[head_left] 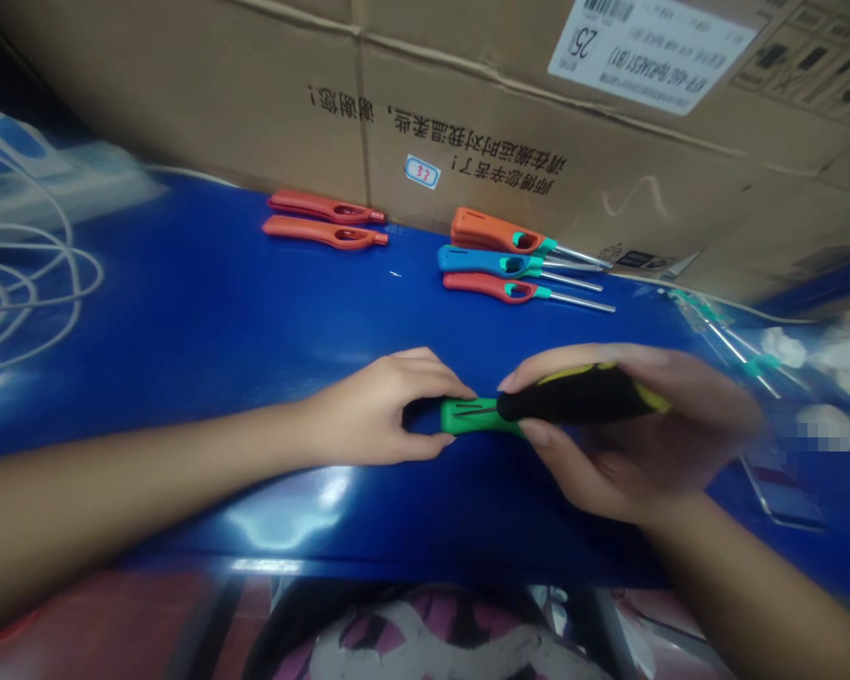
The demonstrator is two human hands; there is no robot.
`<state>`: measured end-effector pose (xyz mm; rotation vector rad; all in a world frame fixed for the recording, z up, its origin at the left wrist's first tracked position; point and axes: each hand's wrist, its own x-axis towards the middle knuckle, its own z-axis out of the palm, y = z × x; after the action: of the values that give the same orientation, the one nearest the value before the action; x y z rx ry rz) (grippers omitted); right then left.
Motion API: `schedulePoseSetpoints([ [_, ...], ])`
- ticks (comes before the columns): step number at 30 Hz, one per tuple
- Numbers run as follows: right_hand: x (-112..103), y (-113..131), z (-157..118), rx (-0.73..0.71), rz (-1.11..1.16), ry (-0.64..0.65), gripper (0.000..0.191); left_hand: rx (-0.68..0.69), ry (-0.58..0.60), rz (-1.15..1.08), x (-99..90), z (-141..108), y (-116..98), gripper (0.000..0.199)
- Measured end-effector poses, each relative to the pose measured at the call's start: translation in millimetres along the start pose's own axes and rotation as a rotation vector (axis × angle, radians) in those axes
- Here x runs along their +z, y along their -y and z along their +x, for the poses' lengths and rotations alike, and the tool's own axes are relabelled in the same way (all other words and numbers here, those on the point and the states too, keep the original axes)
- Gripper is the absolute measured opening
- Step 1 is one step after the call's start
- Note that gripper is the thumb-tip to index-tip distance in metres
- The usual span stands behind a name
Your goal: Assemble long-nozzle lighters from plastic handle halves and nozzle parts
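A green lighter body (460,417) lies on the blue table in front of me. My left hand (403,406) pinches its left end between thumb and fingers. In my right hand (630,444) is a screwdriver (581,395) with a black and yellow handle, held nearly level. Its thin shaft points left over the top of the green body, near a slot there; whether the tip touches cannot be made out. The right part of the green body is hidden behind the screwdriver and my right hand.
Behind lie two red lighter shells (326,233) and a row of lighters with metal tubes, among them a blue one (478,260). A large cardboard box (219,104) walls off the back. White cable (63,247) coils at left; metal tubes with green parts (733,345) lie at right.
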<state>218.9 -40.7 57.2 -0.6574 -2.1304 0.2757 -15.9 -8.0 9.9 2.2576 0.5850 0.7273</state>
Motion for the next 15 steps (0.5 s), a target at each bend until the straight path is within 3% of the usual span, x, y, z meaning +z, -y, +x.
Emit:
schedulePoseSetpoints([
  [4,2,0,7,-0.012,0.097,-0.078,0.070,0.014,-0.003,0.004,-0.4,-1,0,0.032],
  [7,-4,4,20,0.022,-0.001,0.024,0.063,0.020,0.008,0.008,-0.6,-1,-1,0.028],
  [11,-14,11,38,-0.154,-0.400,0.129,0.042,0.023,0.020,0.014,-1.1,-2,-1,0.020],
  [13,-16,13,44,-0.171,-0.403,0.171,0.036,0.013,0.021,0.016,-1.3,-3,0,0.022],
  [15,-16,14,47,-0.085,-0.296,0.242,0.041,0.006,0.021,0.015,-1.3,-3,0,0.027],
])
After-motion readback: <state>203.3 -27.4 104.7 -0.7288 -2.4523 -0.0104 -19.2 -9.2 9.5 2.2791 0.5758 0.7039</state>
